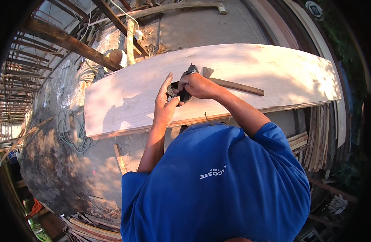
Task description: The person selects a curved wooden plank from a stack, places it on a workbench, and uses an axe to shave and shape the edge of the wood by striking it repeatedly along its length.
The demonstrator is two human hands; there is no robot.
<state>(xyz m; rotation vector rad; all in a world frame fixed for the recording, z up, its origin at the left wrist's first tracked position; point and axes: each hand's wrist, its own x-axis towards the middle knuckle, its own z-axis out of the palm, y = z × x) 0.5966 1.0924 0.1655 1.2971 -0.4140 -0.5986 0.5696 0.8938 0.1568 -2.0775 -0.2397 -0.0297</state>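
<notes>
Above the pale plywood sheet [145,86], both my hands are together on a black, crumpled thing that looks like a thin plastic bag [185,96]. My right hand [198,86] has its fingers closed round it, and part of the black material sticks up past the knuckles. From the left, my left hand [166,105] pinches the near side, its index finger stretched upward. What lies inside the black material, if anything, is hidden. Just right of my right hand lies a hatchet [238,86], its metal head near my wrist and its wooden handle pointing right.
The plywood rests on a stack in front of me. Wooden beams [68,40] and an upright post [130,42] stand at the far left. A coiled green hose [72,133] lies on the ground to the left. Timber strips [316,137] lean at the right; more boards are at lower left.
</notes>
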